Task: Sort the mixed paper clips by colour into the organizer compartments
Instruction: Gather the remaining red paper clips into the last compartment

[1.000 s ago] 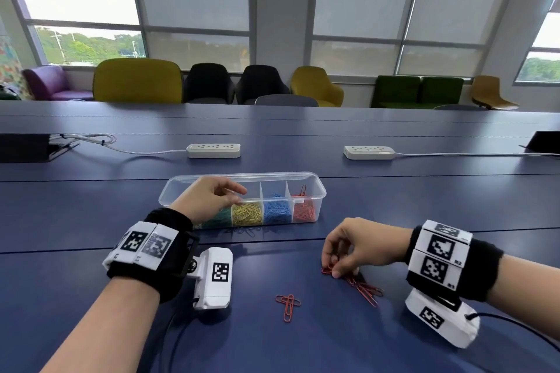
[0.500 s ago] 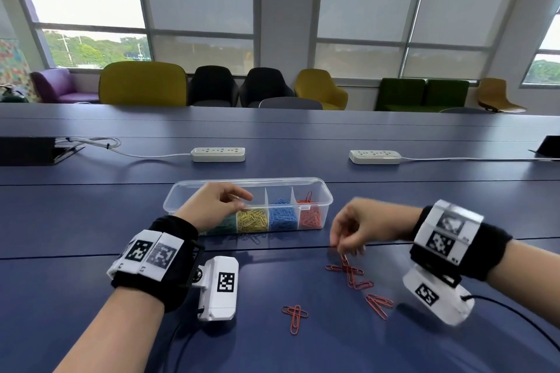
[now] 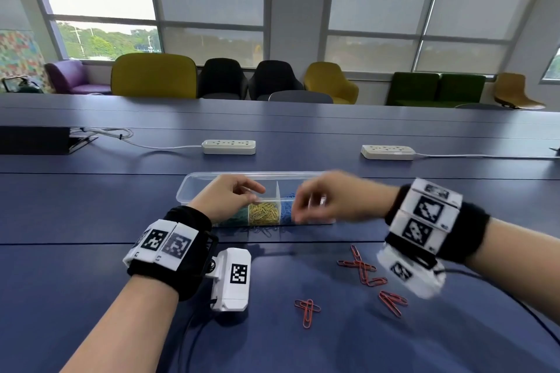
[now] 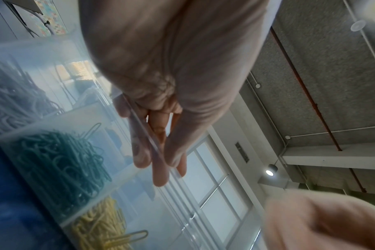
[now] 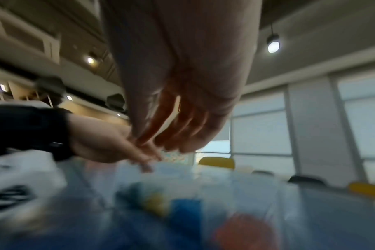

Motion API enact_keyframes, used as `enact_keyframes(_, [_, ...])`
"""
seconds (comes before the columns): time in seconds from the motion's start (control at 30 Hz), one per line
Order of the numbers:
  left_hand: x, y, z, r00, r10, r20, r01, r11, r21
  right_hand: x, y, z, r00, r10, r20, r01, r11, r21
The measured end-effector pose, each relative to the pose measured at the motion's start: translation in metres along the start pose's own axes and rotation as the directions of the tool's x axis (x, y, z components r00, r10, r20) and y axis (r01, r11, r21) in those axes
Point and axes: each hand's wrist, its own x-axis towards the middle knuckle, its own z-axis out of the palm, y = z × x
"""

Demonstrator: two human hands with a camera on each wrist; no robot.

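Note:
The clear organizer (image 3: 194, 188) lies across the blue table, with green (image 3: 239, 216), yellow (image 3: 263, 213) and blue clips (image 3: 286, 209) in separate compartments. My left hand (image 3: 257, 194) pinches its near rim; in the left wrist view the thumb and fingers (image 4: 161, 162) clamp the clear wall above the green clips (image 4: 60, 167). My right hand (image 3: 303, 206), blurred, hovers over the organizer's right end and hides the red compartment. Its fingers (image 5: 152, 135) are drawn together in a pinch around what looks like a red clip. Several red clips (image 3: 362, 269) (image 3: 307, 310) lie loose on the table.
Two white power strips (image 3: 228, 147) (image 3: 388, 152) with cables lie beyond the organizer. A black box (image 3: 33, 139) sits at the far left. Chairs line the table's far side. A cable runs from each wrist camera across the near table.
My right hand has lifted off the loose red clips and swung up and left to the organizer's right end. The left hand has stayed on the rim.

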Motion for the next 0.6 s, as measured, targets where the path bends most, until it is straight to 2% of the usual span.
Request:
enact_keyframes(0.07, [0.0, 0.0, -0.001, 1.0, 0.001, -0.003, -0.001, 1.0, -0.001, -0.013, -0.012, 0.024, 0.963, -0.036, 0.269, 0.014, 0.996, 0.083])
enact_keyframes(0.13, [0.0, -0.001, -0.001, 1.0, 0.0, -0.002, 0.0, 1.0, 0.0, -0.021, -0.014, 0.044, 0.928, 0.008, 0.372, -0.033, 0.998, 0.059])
enact_keyframes(0.2, [0.0, -0.001, 0.0, 1.0, 0.0, -0.003, 0.0, 1.0, -0.008, -0.023, -0.014, 0.054, 0.936, 0.024, 0.352, -0.046, 0.997, 0.054])
enact_keyframes(0.37, [-0.001, 0.0, 0.0, 1.0, -0.003, -0.007, 0.002, 0.999, -0.033, -0.026, -0.018, 0.062, 0.948, 0.002, 0.317, -0.06, 0.983, 0.175])
enact_keyframes(0.6, [-0.002, 0.002, 0.0, 1.0, -0.003, -0.007, 0.003, 1.0, -0.029, -0.034, -0.011, 0.06, 0.955, 0.055, 0.292, -0.106, 0.981, 0.163])
